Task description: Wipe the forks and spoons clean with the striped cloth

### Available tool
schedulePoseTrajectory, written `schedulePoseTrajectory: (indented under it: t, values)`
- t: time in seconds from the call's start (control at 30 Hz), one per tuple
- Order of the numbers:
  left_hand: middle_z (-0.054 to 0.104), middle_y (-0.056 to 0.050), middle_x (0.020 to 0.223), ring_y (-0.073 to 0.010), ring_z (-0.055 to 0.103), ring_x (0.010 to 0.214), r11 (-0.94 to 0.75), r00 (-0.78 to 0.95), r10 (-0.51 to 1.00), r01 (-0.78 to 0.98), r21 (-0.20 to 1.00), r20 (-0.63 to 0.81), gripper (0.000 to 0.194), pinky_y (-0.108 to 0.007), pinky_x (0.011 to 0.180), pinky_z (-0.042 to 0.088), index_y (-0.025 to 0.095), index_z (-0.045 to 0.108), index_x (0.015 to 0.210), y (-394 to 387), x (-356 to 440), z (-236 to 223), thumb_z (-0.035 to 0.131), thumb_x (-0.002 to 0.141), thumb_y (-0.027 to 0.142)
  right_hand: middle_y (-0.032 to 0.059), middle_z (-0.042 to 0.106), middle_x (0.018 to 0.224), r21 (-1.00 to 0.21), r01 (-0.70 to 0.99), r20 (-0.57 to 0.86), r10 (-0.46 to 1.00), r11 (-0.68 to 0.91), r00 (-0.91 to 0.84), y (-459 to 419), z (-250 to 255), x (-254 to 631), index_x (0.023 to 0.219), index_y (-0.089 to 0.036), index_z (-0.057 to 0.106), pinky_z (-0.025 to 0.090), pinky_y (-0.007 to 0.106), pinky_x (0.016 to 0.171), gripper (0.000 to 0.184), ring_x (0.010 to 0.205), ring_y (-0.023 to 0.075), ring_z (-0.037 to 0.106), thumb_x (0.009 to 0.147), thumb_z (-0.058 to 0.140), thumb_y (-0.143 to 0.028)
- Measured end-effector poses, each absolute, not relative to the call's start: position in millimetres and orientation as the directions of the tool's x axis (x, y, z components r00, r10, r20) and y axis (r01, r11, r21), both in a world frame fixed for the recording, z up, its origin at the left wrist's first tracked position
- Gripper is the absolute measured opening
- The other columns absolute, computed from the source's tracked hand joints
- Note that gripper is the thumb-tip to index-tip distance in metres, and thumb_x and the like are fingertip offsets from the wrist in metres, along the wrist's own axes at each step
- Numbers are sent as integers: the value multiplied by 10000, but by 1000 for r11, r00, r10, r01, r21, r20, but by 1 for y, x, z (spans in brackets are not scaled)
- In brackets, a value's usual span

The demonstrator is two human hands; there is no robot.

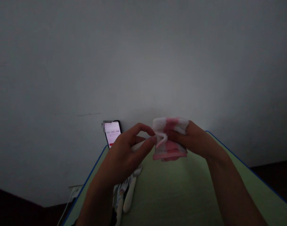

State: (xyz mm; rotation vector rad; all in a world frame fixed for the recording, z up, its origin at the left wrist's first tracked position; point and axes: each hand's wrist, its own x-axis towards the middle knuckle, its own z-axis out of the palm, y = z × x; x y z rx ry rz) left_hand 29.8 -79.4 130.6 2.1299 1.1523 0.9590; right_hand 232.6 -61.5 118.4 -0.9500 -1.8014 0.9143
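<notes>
Head view: a pink-and-white cloth [170, 138] is held up in a bunched, folded wad above the far end of the green desk [181, 194], which has a blue edge. It is not lying on the desk; both hands carry it in the air. The left hand [121, 153] comes in from the near-left side of the desk, its curved fingers [142, 126] and thumb closing in a pinch on a small white fold at the cloth's left edge. The right hand [195, 141] comes from the near-right side, its fingers pressed together against the cloth's middle, with their tips hidden in the fabric. The cloth is gathered rather than spread flat, and its pink band shows across the centre and lower edge. At the desk's far-left corner, a smartphone [112, 133] shows a pink timer screen, with digits too blurred to read with certainty. Nearer on the desk, below the left hand, lie a white plastic utensil [129, 191] and a patterned packet [120, 193]. Past the desk's left edge, a wall socket [75, 191] has a cable running from it.
</notes>
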Motion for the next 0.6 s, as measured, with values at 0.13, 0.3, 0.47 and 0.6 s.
schedulePoseTrajectory:
  t: [0.13, 0.3, 0.47, 0.6]
  values:
    - [441, 41, 546, -83, 385, 515, -590, 473, 805, 565, 577, 360, 336, -194, 461, 296, 157, 527, 642, -79, 31, 133, 430, 866, 387, 5, 670, 826, -870, 216, 362, 873, 442, -328, -61, 117, 232, 902, -194, 663, 484, 262, 681, 223, 738, 144, 608, 774, 582, -358]
    - [370, 57, 533, -76, 353, 505, -588, 471, 807, 583, 561, 356, 377, -197, 456, 270, 159, 486, 605, -79, 33, 132, 396, 881, 399, 23, 670, 881, -878, 186, 373, 875, 440, -308, -60, 115, 231, 974, -190, 644, 489, 280, 700, 283, 762, 154, 611, 774, 579, -379]
    - [371, 56, 535, -76, 355, 510, -588, 463, 808, 595, 547, 365, 389, -194, 455, 270, 159, 475, 601, -81, 35, 132, 384, 884, 410, 19, 663, 859, -881, 158, 390, 874, 446, -289, -59, 114, 230, 932, -184, 640, 482, 272, 710, 251, 775, 151, 609, 772, 584, -369]
    - [413, 50, 536, -80, 379, 514, -579, 457, 815, 617, 534, 355, 390, -196, 458, 278, 156, 503, 618, -82, 36, 133, 391, 875, 427, 21, 656, 853, -883, 125, 404, 869, 452, -286, -57, 113, 229, 924, -178, 629, 481, 270, 708, 230, 769, 147, 601, 780, 575, -348]
